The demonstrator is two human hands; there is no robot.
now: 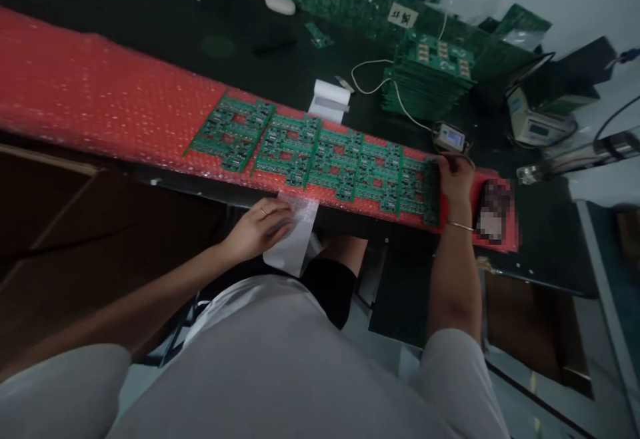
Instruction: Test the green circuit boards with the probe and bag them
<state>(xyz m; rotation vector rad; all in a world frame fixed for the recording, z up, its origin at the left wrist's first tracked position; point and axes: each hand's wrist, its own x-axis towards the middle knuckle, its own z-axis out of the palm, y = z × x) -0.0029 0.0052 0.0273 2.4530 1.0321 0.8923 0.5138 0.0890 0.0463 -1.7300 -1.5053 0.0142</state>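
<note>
Several green circuit boards lie in a row on a long strip of red bubble wrap. At the right end of the row, my right hand has its fingers curled down by the top corner of the last board; what they pinch is hidden. My left hand is at the table's front edge, fingers stretched out against a white strip of sheet that hangs over the edge. Behind the boards, a white roll sits on the same line as that strip.
A tall stack of green boards stands at the back, with a small device with a lit screen in front. A blurred-out object lies on red wrap at the right. A white mouse-shaped object is farther back.
</note>
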